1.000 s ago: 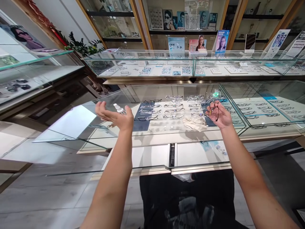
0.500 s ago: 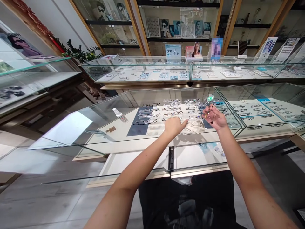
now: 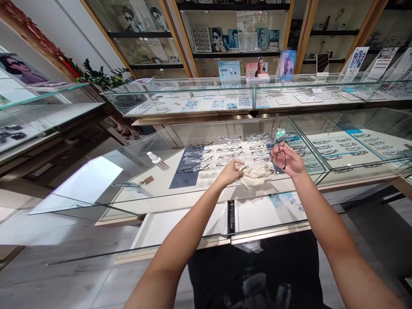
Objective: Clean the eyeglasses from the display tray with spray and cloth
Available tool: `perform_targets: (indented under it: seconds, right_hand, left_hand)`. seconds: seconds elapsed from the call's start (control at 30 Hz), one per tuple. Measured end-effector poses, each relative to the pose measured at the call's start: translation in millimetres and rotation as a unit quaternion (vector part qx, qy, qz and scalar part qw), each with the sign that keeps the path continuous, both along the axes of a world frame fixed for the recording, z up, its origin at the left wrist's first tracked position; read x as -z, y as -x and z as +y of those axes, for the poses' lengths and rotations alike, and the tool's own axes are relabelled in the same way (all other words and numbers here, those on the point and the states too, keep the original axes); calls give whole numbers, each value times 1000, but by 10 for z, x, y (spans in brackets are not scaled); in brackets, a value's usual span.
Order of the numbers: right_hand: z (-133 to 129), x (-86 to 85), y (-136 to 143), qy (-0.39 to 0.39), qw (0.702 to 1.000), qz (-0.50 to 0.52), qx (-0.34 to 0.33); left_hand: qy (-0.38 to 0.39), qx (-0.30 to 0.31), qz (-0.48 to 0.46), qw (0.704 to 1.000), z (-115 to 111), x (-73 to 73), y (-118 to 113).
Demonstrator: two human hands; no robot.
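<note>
Now | L hand (image 3: 230, 173) pinching L edge of cloth (image 3: 256, 176) | R hand (image 3: 293, 162) gripping specs (image 3: 281, 161) | btl (image 3: 157, 162) well apart, L

This is an eyewear shop: glass display cases (image 3: 180, 204) hold spectacles (image 3: 193, 169), and shelves (image 3: 241, 55) carry sunglasses portraits (image 3: 216, 39).

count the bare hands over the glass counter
2: the left hand at the left end of the beige cloth, the right hand holding a pair of glasses.

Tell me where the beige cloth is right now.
In the head view, the beige cloth is just right of centre on the glass counter, its left edge at the left hand.
</note>
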State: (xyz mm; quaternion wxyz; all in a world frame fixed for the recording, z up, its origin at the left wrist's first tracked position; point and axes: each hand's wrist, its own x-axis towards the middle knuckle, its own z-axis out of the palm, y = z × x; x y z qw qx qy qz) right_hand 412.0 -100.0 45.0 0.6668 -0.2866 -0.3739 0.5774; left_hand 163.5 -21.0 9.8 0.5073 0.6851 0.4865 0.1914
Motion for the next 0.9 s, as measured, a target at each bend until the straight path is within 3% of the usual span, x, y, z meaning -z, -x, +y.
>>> perform_targets:
  seconds: [0.23,0.57,0.73,0.9]
  right_hand:
    - [-17,-8,19,3,1000,-3,-1]
    - [-17,1,16,7,1000,-18,-6]
    - [-9,-84,101,-10,1000,-23,-12]
    - [67,-294,260,-27,998,-51,-17]
  left_hand:
    - [100,35,-82,991,-17,-58,36]
    - [112,4,-241,964,12,-133,28]
    - [110,-7,-311,944,-31,-278,35]
    - [95,-3,-354,930,-36,-552,30]
